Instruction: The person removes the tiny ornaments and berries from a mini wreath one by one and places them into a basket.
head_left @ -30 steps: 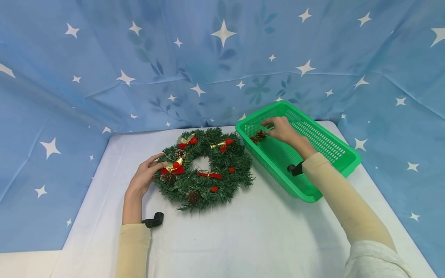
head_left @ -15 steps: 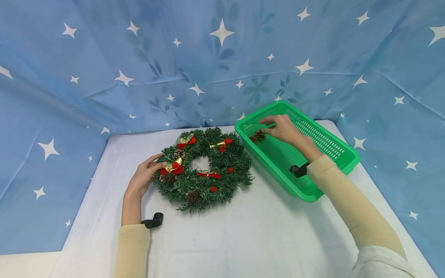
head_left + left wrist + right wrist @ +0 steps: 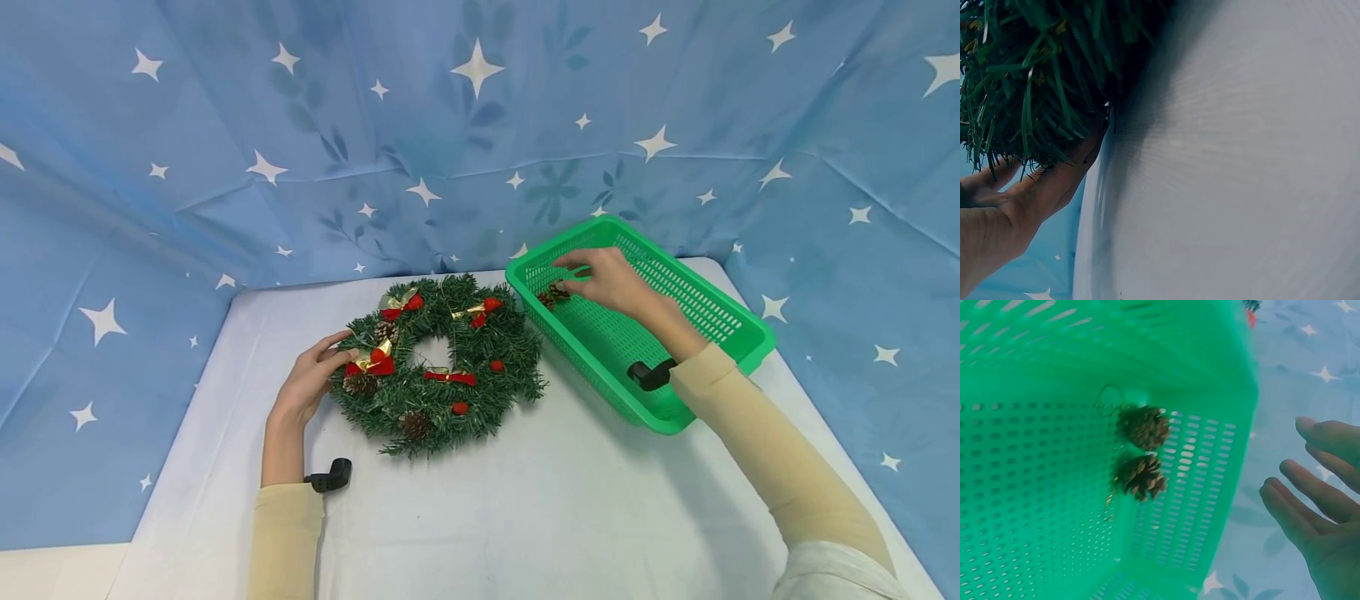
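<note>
A green wreath (image 3: 491,421) with red bows, gold ribbon, red berries and several pinecones lies on the white table. My left hand (image 3: 303,385) grips its left edge, with the thumb on top beside a red bow and the fingers (image 3: 1063,181) reaching under the needles. Over the left end of a green basket hovers my right hand (image 3: 609,282), its fingers (image 3: 1294,515) apart and slightly bent around nothing. Two loose brown pinecones lie in the basket's corner below that hand, the upper pinecone (image 3: 1146,427) and the lower pinecone (image 3: 1141,477) each near a thin gold loop.
The slatted green basket (image 3: 592,385) stands at an angle to the right of the wreath, close to its edge. Behind the white table (image 3: 480,517) hangs a blue curtain (image 3: 420,108) with white stars, which also runs along both sides.
My right hand has shifted slightly left over the pinecones, while its wrist and forearm have swung a little to the right. The left hand and the wreath stay as they were.
</note>
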Tool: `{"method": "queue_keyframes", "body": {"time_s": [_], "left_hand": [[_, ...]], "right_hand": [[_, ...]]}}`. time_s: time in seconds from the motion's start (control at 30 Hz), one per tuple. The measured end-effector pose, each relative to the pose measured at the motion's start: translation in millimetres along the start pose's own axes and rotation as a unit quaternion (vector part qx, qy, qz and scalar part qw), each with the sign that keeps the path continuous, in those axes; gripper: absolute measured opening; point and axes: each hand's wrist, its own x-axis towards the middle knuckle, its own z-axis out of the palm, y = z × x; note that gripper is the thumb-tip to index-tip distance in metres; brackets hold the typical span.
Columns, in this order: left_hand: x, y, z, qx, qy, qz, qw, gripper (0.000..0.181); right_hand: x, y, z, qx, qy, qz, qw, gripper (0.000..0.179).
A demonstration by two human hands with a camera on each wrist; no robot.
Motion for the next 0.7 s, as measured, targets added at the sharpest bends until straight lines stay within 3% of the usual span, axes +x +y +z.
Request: {"method": "queue_keyframes", "body": {"time_s": [0.4,0.7], "left_hand": [[0.2,0.4,0.3,0.0,0.001,0.003,1.0,0.071],[0.1,0.1,-0.5,0.0,0.0,0.0,1.0,0.071]], "right_hand": [[-9.7,-25,-3,-0.022,-0.01,-0.038,0.999,0.04],[-19.9,-44,2,-0.008,-0.006,-0.062,0.998,0.046]]}}
